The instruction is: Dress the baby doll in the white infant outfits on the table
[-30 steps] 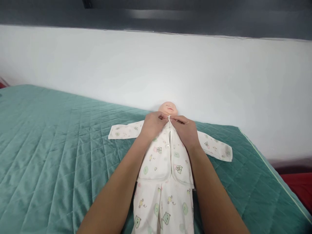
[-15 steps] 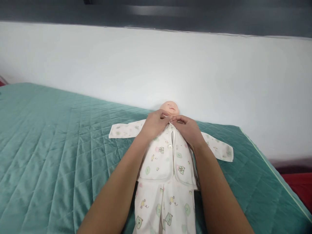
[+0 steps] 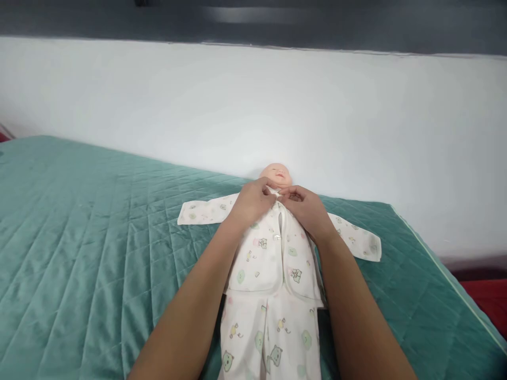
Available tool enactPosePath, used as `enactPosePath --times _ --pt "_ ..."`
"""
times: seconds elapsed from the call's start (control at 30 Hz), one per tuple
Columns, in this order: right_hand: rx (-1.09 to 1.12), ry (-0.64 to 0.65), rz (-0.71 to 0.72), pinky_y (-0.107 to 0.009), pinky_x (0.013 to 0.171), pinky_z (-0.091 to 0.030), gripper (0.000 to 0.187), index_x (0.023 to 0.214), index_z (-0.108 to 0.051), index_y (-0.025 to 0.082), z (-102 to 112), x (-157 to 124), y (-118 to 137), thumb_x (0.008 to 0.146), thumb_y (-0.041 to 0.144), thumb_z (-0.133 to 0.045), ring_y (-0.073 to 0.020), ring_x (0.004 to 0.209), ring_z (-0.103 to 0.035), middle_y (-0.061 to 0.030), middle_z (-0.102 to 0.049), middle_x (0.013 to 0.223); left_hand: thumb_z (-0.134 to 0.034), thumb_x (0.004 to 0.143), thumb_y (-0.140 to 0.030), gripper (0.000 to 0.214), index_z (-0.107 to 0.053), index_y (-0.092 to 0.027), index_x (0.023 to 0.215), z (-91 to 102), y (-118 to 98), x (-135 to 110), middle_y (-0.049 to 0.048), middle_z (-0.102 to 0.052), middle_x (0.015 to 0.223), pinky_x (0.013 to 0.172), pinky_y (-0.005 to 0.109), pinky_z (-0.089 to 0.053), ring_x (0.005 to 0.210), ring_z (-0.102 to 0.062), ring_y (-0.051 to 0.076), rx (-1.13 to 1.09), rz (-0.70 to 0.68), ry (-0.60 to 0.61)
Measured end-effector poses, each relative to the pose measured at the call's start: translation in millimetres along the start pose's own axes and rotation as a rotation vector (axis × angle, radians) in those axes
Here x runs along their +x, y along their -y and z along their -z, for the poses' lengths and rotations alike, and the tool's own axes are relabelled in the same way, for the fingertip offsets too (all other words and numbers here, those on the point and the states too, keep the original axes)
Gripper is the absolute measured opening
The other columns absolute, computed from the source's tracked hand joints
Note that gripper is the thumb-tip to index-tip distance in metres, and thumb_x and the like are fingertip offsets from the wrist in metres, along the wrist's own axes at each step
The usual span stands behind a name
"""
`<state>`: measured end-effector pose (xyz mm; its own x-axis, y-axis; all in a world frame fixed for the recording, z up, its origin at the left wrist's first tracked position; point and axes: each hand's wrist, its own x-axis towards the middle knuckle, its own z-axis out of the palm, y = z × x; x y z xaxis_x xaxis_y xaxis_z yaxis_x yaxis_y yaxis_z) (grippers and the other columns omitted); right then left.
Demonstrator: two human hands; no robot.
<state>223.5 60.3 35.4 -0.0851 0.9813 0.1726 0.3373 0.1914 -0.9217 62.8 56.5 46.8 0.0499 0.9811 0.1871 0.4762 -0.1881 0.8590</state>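
Observation:
A baby doll (image 3: 276, 173) lies on its back, dressed in a white printed jacket (image 3: 257, 264) and matching trousers (image 3: 273, 338). Just under its chin, my left hand (image 3: 256, 199) pinches one side of the jacket's collar edge. My right hand (image 3: 303, 208) is closed on the other side, its fingertips nearly meeting the left ones. Below the hands the jacket front hangs slightly parted along its middle. Whatever fastening sits between my fingertips is hidden. Both sleeves stretch out sideways, past my wrists.
A green quilted cover (image 3: 99, 237) spreads under the doll. Behind its head rises a white wall (image 3: 253, 105), with a dark band (image 3: 253, 24) above. Something red (image 3: 487, 303) shows beyond the cover's right edge.
My fingertips have shifted slightly at the collar, and a bit more of the neckline shows between them. The doll and clothes otherwise lie the same.

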Motion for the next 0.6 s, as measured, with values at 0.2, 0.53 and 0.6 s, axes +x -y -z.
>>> enactPosePath --times 0.2,0.53,0.6 --pt "-0.122 -0.122 0.1 -0.032 0.074 -0.043 0.009 0.078 -0.066 0.021 -6 0 -1 0.076 0.028 -0.062 -0.0162 0.071 -0.057 0.0016 -0.067 0.076 -0.056 0.086 -0.013 0.021 -0.075 -0.022 0.091 -1.8 9 3 0.0035 -0.07 0.09 0.081 0.032 -0.047 0.083 -0.062 0.018 0.155 -0.192 -0.039" --pt "-0.149 -0.145 0.192 -0.038 0.086 -0.048 0.017 0.083 -0.074 0.023 -6 -5 -6 0.079 0.031 -0.059 -0.0215 0.087 -0.064 -0.0034 -0.073 0.095 -0.045 0.095 -0.018 0.032 -0.075 -0.023 0.107 -3.9 16 3 0.0086 -0.065 0.101 0.084 0.036 -0.049 0.091 -0.063 0.023 0.357 -0.245 -0.022" --pt "-0.166 -0.136 0.209 -0.04 0.091 -0.048 0.019 0.086 -0.075 0.024 -6 -7 -7 0.082 0.033 -0.059 -0.0222 0.091 -0.064 -0.0041 -0.071 0.098 -0.043 0.096 -0.019 0.034 -0.072 -0.023 0.114 -4.6 18 0 0.0083 -0.063 0.106 0.084 0.036 -0.05 0.091 -0.063 0.023 0.374 -0.246 -0.016"
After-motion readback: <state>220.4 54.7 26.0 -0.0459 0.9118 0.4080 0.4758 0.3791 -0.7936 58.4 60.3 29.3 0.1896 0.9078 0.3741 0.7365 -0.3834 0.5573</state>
